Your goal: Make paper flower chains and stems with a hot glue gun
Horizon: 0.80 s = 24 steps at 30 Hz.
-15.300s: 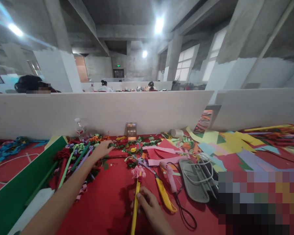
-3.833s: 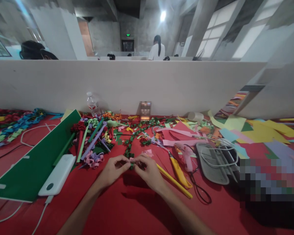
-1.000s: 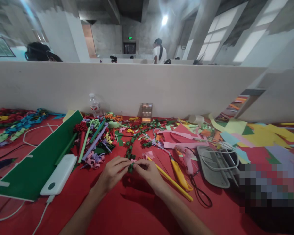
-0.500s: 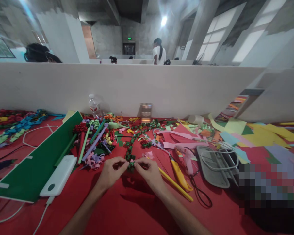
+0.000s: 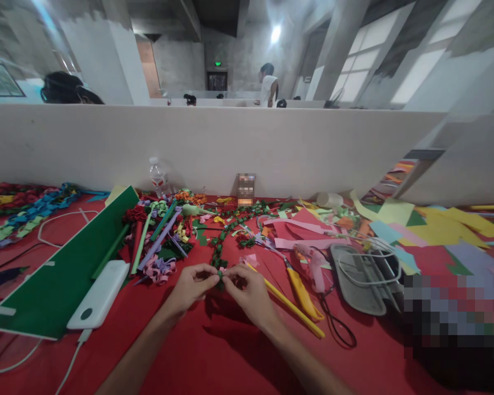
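Concrete beams and pillars frame a large room with a bright lamp and a green exit sign (image 5: 218, 64); a person in white (image 5: 269, 88) stands beyond a pale divider (image 5: 189, 137). Against the divider's near side runs a red surface (image 5: 181, 362) crowded with paper craft pieces.

At the middle, the left hand (image 5: 194, 282) and right hand (image 5: 247, 285) meet, thumbs and index fingers nearly closed in 2 small pinches on the near end of a green paper chain (image 5: 217, 247). A speck of pink shows at the fingertips. From there the chain runs away from the person, curving right toward the divider.

Just beyond the right hand lies a pink paper flower (image 5: 250, 260), with a yellow stick (image 5: 296, 310) slanting from it past the wrist. Farther right are a yellow-handled tool (image 5: 302, 291), a pink glue gun (image 5: 316, 269) and a grey tray (image 5: 356, 285) with white cable over it, then loose coloured sheets (image 5: 453, 227).

Left of the hands sits a heap of paper flowers and rolled stems (image 5: 160, 241), beside a white power bank (image 5: 99, 296) and a tilted green board (image 5: 53, 282). Behind the heap stands 1 clear bottle (image 5: 158, 178), upright.
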Each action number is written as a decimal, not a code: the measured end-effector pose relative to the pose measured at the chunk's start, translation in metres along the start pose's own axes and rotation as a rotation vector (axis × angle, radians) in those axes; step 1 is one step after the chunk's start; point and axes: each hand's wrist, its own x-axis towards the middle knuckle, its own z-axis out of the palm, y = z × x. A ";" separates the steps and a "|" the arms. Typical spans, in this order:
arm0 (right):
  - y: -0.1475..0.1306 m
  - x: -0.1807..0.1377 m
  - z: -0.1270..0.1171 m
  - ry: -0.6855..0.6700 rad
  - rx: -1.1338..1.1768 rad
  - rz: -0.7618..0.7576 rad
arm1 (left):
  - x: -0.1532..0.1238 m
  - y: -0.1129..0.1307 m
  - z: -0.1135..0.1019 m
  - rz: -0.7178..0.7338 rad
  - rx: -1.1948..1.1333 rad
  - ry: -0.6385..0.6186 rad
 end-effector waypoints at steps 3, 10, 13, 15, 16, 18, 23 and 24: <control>0.004 0.000 0.001 -0.023 0.071 0.053 | 0.001 0.002 0.000 0.043 0.045 -0.024; 0.011 0.002 0.001 -0.088 0.274 0.190 | -0.002 0.006 -0.002 0.294 0.377 -0.029; 0.006 0.002 -0.002 -0.053 0.177 0.142 | -0.005 0.008 -0.003 0.425 0.599 0.027; 0.003 0.002 -0.004 -0.034 0.087 0.084 | -0.007 0.009 -0.005 0.547 0.744 0.027; 0.002 0.001 -0.004 -0.032 0.050 0.055 | -0.008 0.009 -0.007 0.605 0.808 0.006; 0.001 0.001 -0.005 -0.036 -0.004 0.007 | -0.009 0.010 -0.010 0.696 0.908 -0.045; 0.001 0.000 -0.004 -0.019 -0.059 -0.037 | -0.011 0.012 -0.013 0.819 1.021 -0.038; 0.001 0.000 -0.004 -0.017 -0.061 -0.037 | -0.011 0.012 -0.013 0.833 1.034 -0.037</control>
